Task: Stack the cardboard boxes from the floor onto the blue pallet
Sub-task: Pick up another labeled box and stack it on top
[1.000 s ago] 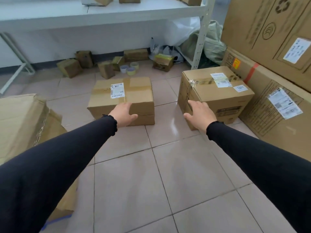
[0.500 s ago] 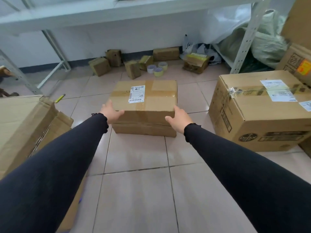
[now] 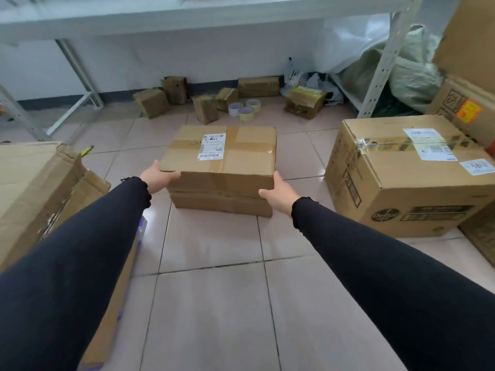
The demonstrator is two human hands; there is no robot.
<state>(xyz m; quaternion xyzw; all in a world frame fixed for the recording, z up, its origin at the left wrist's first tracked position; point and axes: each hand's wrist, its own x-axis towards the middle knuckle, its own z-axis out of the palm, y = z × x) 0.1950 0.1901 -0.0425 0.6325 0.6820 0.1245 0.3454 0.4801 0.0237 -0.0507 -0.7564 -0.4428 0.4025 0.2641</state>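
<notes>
Cardboard box (image 3: 222,162) sits on the floor (image 3: 214,303) straight ahead, long side running left to right. Left hand (image 3: 158,176) and right hand (image 3: 278,192), both spread flat, press its two short ends.

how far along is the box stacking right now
Done: nothing is visibly stacked; the blue pallet cannot be made out in this view. In hand: the left hand and right hand press the two sides of the flat taped brown cardboard box with a white label, which sits on the tiled floor. Left: lifting it, then the large printed cardboard box to the right.
</notes>
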